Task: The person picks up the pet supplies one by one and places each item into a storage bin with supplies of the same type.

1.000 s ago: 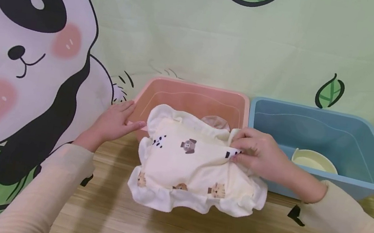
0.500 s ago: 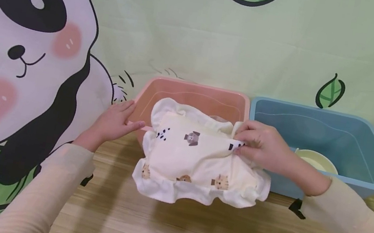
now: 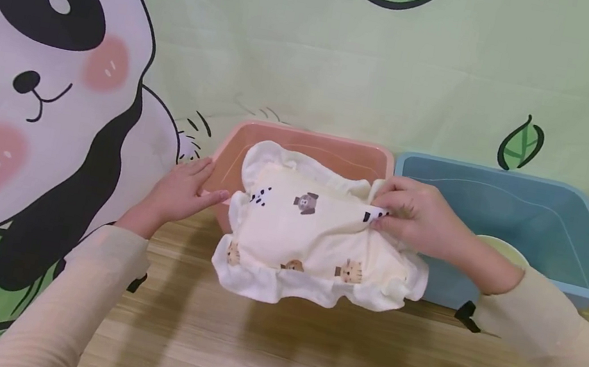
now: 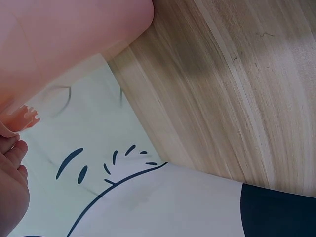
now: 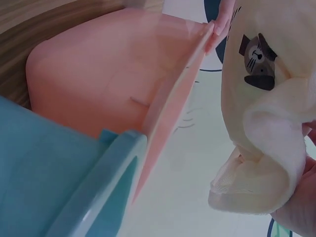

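A cream baby pillow (image 3: 287,228) with a white ruffled edge and printed animal faces hangs over the front rim of the pink bin (image 3: 313,141). My right hand (image 3: 419,221) pinches the pillow near its right side, with a fold of cloth between thumb and fingers. In the right wrist view, the pillow (image 5: 266,108) hangs above both rims, apart from them. My left hand (image 3: 175,196) rests with extended fingers on the left rim of the pink bin. Only part of the left hand (image 4: 12,182) shows in the left wrist view. Most of the pink bin's inside is hidden behind the pillow.
To the right stands a blue bin (image 3: 587,219), side by side with the pink one. A pale yellow round item (image 3: 508,250) lies inside it, partly covered by my right arm. Both bins stand on a wood-grain table (image 3: 265,360) against a printed panda backdrop (image 3: 306,42).
The pillow and my right hand have moved away from me, farther over the pink bin. A pinkish item in that bin has become hidden. My left hand has stayed on the rim.
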Demonstrator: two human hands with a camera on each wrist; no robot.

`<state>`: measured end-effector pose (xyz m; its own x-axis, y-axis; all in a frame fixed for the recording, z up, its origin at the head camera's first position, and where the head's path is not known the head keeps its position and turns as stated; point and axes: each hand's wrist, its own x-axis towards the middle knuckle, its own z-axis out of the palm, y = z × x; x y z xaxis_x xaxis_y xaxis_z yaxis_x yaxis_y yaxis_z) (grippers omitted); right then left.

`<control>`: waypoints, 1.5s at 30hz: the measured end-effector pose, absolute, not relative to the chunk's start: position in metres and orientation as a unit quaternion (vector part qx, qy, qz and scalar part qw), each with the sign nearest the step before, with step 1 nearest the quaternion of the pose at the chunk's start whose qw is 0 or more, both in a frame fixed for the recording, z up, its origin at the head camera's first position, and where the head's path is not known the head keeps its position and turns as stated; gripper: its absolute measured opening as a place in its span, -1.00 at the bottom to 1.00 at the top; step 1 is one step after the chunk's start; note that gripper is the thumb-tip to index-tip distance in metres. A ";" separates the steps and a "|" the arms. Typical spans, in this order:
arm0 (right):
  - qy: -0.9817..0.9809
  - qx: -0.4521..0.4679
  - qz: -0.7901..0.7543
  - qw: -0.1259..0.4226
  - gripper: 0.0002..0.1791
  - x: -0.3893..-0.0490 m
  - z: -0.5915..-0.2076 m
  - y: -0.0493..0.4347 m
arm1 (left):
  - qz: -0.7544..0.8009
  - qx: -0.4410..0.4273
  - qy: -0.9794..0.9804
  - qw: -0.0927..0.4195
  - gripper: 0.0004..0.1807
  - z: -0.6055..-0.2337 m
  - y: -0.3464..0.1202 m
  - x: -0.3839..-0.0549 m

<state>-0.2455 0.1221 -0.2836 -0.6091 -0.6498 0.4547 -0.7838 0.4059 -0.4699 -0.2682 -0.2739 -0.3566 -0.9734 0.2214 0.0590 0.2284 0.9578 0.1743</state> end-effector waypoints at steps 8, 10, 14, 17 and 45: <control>-0.843 0.411 0.338 0.079 -0.87 -0.251 -0.278 0.121 | -0.090 -0.109 -0.990 0.015 -0.02 -0.356 -0.274 -0.268; -0.846 0.404 0.341 0.074 -0.87 -0.252 -0.277 0.121 | -0.090 -0.107 -0.990 0.014 -0.01 -0.356 -0.274 -0.268; -0.851 0.385 0.353 0.054 -0.87 -0.253 -0.276 0.121 | -0.089 -0.106 -0.990 0.013 -0.01 -0.355 -0.273 -0.268; -0.855 0.374 0.355 0.048 -0.87 -0.254 -0.275 0.121 | -0.089 -0.106 -0.990 0.013 -0.01 -0.355 -0.274 -0.268; -0.852 0.359 0.373 0.076 -0.93 -0.276 -0.277 0.115 | -0.096 -0.092 -0.991 0.008 -0.01 -0.356 -0.274 -0.268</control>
